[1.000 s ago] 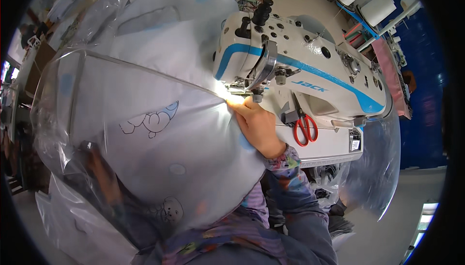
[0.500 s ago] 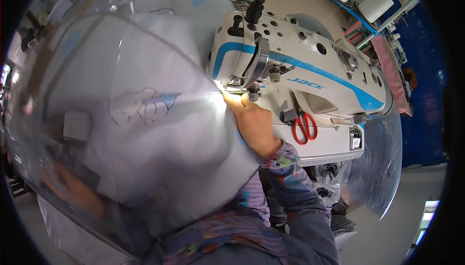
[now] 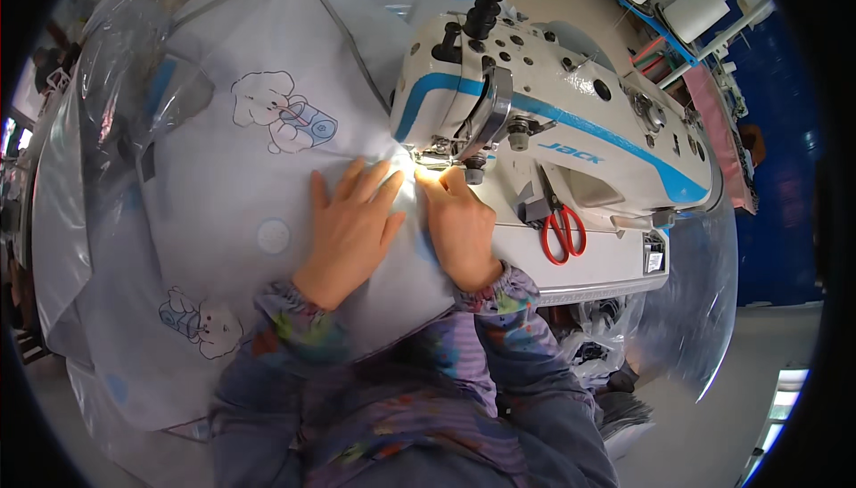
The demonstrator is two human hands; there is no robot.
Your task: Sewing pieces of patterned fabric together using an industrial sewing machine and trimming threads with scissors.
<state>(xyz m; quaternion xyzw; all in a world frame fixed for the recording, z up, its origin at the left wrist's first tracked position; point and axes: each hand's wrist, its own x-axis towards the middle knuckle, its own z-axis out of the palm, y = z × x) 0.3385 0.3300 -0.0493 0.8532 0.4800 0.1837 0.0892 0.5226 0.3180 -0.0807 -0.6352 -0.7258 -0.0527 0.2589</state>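
Observation:
A large pale grey fabric (image 3: 223,176) printed with cartoon puppies and bluish dots spreads over the left side, its dark-edged border running up to the sewing machine (image 3: 535,114). My left hand (image 3: 352,229) lies flat on the cloth, fingers spread, just left of the lit needle area. Close by the presser foot (image 3: 434,160), my right hand (image 3: 459,225) has its thumb and fingers pinched together at the fabric's edge. The bright lamp glare hides exactly what sits between those fingertips.
Red-handled scissors (image 3: 563,231) rest on the white machine bed (image 3: 606,265), right of my right hand. Clear plastic sheeting (image 3: 62,247) hangs along the left and at the right end. White thread cones (image 3: 695,11) stand on a rack at the upper right.
The raised fabric has come down flat, showing its puppy prints. My left hand, earlier behind the cloth or plastic at lower left, now lies on top of it. My right hand stays by the needle.

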